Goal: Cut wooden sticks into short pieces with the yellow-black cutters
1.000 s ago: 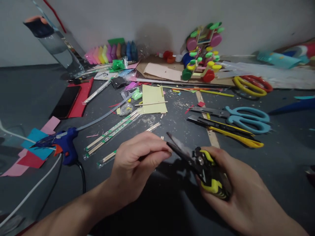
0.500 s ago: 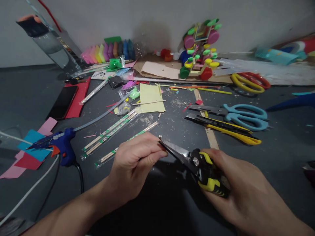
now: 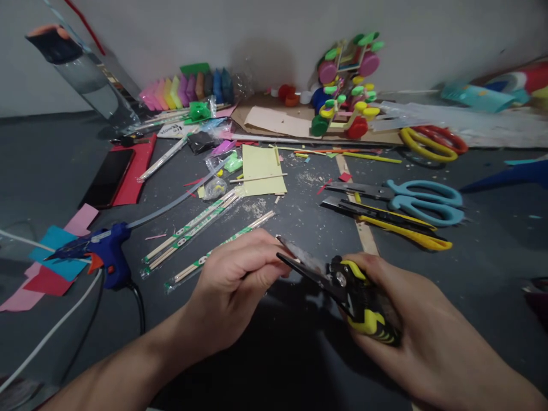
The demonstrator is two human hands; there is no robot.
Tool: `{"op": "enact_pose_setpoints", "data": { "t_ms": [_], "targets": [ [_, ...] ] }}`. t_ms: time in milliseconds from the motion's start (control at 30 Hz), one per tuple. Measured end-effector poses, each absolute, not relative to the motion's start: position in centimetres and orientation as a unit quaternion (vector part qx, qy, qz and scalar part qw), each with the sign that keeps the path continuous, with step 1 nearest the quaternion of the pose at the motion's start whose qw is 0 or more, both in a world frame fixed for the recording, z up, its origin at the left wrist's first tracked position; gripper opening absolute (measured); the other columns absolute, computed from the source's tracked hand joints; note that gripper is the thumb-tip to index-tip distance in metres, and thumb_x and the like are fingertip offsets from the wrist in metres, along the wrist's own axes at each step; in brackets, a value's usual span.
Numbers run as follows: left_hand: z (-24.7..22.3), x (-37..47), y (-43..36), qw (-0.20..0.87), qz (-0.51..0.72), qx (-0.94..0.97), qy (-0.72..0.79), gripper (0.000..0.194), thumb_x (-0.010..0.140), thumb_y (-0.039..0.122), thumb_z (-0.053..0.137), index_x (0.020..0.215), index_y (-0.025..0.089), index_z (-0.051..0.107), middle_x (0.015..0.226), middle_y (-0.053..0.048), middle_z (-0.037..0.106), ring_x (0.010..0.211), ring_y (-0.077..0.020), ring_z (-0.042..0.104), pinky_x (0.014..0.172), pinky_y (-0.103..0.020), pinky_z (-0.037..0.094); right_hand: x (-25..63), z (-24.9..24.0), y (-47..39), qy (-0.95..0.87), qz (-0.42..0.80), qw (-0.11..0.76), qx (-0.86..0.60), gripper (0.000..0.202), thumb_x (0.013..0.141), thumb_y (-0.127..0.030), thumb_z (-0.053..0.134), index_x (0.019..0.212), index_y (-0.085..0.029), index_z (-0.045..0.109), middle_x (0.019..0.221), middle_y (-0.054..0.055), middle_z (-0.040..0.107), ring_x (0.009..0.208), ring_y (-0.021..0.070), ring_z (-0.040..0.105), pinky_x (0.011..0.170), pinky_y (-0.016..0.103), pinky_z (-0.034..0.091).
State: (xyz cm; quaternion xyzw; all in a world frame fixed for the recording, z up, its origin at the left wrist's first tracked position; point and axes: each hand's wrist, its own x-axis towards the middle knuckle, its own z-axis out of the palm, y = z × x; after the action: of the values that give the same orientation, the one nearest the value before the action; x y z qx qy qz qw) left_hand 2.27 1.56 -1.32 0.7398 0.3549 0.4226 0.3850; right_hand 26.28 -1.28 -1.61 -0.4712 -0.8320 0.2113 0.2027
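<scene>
My right hand [image 3: 402, 319] grips a pair of black-and-yellow garden snips [image 3: 342, 279], with fingers wrapped round the handles. Their blades are parted and point left, the tips beside the fingertips of my left hand [image 3: 246, 274]. That hand is closed in a pinch; a small pale stick [image 3: 295, 260] pokes out of it between the blades, the rest hidden by the fingers. Just beyond the left hand lie paper-and-plastic-wrapped chopsticks [image 3: 231, 242]. Past the snips are blue-handled scissors [image 3: 428, 202] and a yellow-and-black utility knife [image 3: 394, 222].
A blue hot glue gun [image 3: 109, 257] with cables lies at left, near a phone [image 3: 107, 177] on red paper. Yellow paper [image 3: 263, 171] lies amid crumbs. Small wheeled models [image 3: 346, 108], a water bottle [image 3: 85, 80] and colored clay packs [image 3: 188, 88] stand along the wall.
The snips' blades have opened wider, and the pale stick end now shows between them. The left hand has hardly moved.
</scene>
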Motion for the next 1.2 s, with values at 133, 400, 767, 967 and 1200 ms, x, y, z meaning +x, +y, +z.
{"op": "enact_pose_setpoints", "data": {
  "t_ms": [133,400,767,967,1200],
  "targets": [
    [-1.4,2.2,1.6,0.394,0.395,0.749,0.358,0.024,0.098,0.010,0.051,0.078,0.015,0.064,0.077,-0.001,0.061,0.073,-0.0098,0.055,0.065,-0.021,0.043,26.6,-1.4,-1.3,-0.842,0.191,0.193,-0.467,0.019,0.081,-0.022,0.055,0.098,-0.025,0.047,0.075,-0.002,0.064,0.059,0.0154,0.064,0.050,0.024,0.049],
    [-0.9,2.3,1.5,0.433,0.386,0.734,0.355,0.024,0.099,0.012,0.050,0.078,0.017,0.061,0.079,0.002,0.060,0.074,-0.0079,0.055,0.069,-0.019,0.042,26.7,-1.5,-1.3,-0.825,0.208,0.211,-0.481,0.022,0.083,-0.020,0.053,0.103,-0.026,0.049,0.076,-0.002,0.065,0.059,0.0153,0.063,0.051,0.025,0.047],
    [-0.9,1.8,2.0,0.446,0.362,0.754,0.319,0.027,0.101,0.015,0.046,0.077,0.016,0.058,0.076,0.000,0.056,0.071,-0.0099,0.053,0.065,-0.023,0.041,27.2,-0.9,-1.2,-0.847,0.200,0.190,-0.454,0.022,0.078,-0.018,0.054,0.098,-0.027,0.050,0.088,0.001,0.070,0.070,0.0190,0.068,0.054,0.026,0.050],
    [-0.8,2.0,1.9,0.453,0.349,0.750,0.332,0.027,0.101,0.017,0.046,0.080,0.018,0.063,0.076,-0.001,0.060,0.071,-0.0124,0.056,0.066,-0.025,0.043,27.3,-0.9,-1.1,-0.852,0.174,0.183,-0.459,0.015,0.077,-0.018,0.054,0.086,-0.027,0.047,0.079,0.002,0.069,0.062,0.0203,0.066,0.048,0.029,0.045],
    [-0.8,2.0,1.6,0.485,0.365,0.715,0.348,0.022,0.101,0.019,0.050,0.090,0.018,0.070,0.080,-0.001,0.067,0.073,-0.0104,0.060,0.069,-0.022,0.045,27.3,-1.0,-1.4,-0.823,0.222,0.195,-0.486,0.019,0.081,-0.017,0.056,0.096,-0.026,0.049,0.079,-0.001,0.067,0.063,0.0160,0.064,0.051,0.024,0.049]
  ]
}}
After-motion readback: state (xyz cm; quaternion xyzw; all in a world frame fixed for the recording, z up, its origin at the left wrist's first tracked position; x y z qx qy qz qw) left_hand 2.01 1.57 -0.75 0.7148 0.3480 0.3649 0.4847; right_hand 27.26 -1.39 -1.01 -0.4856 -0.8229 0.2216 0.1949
